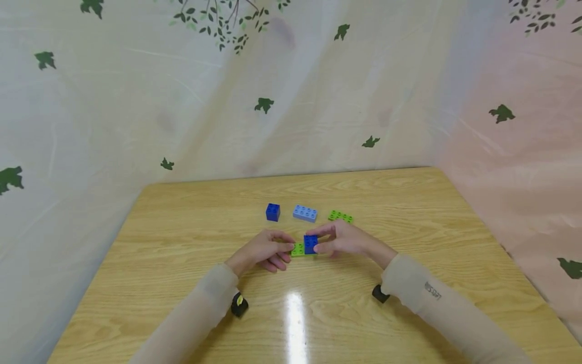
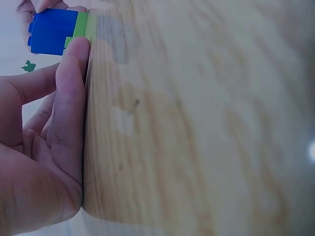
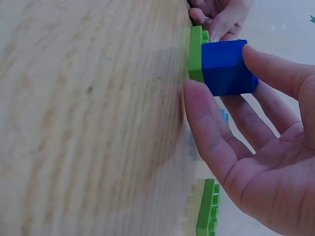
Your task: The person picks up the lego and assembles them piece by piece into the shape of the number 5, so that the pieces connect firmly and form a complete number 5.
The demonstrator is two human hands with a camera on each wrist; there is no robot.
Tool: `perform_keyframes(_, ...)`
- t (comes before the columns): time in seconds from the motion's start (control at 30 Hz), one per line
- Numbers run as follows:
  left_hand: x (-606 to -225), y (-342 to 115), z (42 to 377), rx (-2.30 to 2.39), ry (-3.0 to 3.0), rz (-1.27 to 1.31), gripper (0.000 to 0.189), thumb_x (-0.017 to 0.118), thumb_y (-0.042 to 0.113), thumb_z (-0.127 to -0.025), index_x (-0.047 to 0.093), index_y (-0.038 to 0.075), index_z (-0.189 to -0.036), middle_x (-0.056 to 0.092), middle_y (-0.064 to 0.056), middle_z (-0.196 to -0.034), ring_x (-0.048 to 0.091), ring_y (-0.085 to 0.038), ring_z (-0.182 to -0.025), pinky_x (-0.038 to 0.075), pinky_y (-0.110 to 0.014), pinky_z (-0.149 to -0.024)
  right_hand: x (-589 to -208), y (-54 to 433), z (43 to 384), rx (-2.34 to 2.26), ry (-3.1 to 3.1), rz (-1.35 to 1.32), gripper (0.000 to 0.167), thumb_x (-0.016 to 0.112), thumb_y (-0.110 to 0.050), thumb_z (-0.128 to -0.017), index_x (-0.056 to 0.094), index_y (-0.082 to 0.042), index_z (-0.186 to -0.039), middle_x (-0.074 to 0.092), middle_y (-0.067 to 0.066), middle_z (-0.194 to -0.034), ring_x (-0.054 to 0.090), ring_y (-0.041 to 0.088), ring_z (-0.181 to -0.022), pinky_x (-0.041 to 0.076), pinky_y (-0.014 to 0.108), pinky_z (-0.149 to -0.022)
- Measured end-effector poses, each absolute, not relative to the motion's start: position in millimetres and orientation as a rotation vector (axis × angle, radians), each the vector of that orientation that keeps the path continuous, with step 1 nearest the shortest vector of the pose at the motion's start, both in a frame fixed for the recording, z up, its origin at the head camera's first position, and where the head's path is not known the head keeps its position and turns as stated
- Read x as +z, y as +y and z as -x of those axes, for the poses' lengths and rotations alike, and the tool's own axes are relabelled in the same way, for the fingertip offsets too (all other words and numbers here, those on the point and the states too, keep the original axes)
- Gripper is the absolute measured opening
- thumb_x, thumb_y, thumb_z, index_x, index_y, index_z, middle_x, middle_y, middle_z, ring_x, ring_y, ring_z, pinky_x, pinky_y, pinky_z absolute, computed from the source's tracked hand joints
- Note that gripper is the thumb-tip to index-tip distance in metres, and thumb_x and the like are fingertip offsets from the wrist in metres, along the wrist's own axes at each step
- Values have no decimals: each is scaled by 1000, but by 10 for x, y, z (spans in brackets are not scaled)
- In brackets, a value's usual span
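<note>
A flat lime-green building brick (image 1: 297,249) lies on the table with a square dark blue brick (image 1: 311,244) seated on its right half. At the green brick's left end, my left hand (image 1: 267,251) pinches it between thumb and index finger. My right hand (image 1: 344,238) grips the blue brick, its thumb on the near side and a finger on the far side. From the right wrist view, the blue brick (image 3: 226,68) sits flush against the green brick (image 3: 196,55), and a lower fingertip meets the green brick's end.
Behind the hands stand a second dark blue brick (image 1: 273,212), a light blue brick (image 1: 305,213) and another lime-green brick (image 1: 341,216) in a row. The wooden table (image 1: 191,222) meets a hanging cloth (image 1: 300,136) at its back edge.
</note>
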State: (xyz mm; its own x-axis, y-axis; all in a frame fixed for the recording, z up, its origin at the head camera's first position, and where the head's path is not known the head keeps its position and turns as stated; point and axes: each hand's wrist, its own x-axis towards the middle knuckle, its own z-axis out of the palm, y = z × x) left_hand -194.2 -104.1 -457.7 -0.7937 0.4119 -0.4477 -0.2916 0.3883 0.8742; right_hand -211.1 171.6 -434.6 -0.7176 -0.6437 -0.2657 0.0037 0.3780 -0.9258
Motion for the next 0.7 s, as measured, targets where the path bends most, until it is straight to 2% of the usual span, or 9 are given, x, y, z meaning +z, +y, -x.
perform_keyframes(0.13, -4587, -1026, 1937, 1455, 2026, -98, 33, 66, 30, -100, 66, 11, -128, 73, -11, -90, 74, -21, -71, 61, -35, -60, -4339, 1723, 2109, -1368, 2008, 475, 50, 78, -22, -92, 63, -11, -138, 69, 13, -122, 71, 27, -93, 62, 45, -70)
perform_keyframes(0.43, -4549, -988, 1935, 1474, 2009, -61, 30, 66, 26, -100, 66, 10, -126, 73, -11, -89, 73, -20, -68, 61, -35, -60, -4325, 1720, 2106, -1384, 1977, 423, 51, 78, -23, -92, 62, -12, -139, 62, 15, -135, 70, 31, -99, 61, 50, -71)
perform_keyframes(0.7, -4519, -955, 1911, 1510, 1985, -25, 30, 64, 20, -100, 62, 6, -127, 73, -14, -91, 73, -21, -68, 61, -37, -60, -4345, 1709, 2134, -1414, 1929, 406, 51, 79, -21, -91, 63, -11, -138, 61, 14, -136, 69, 30, -104, 61, 49, -73)
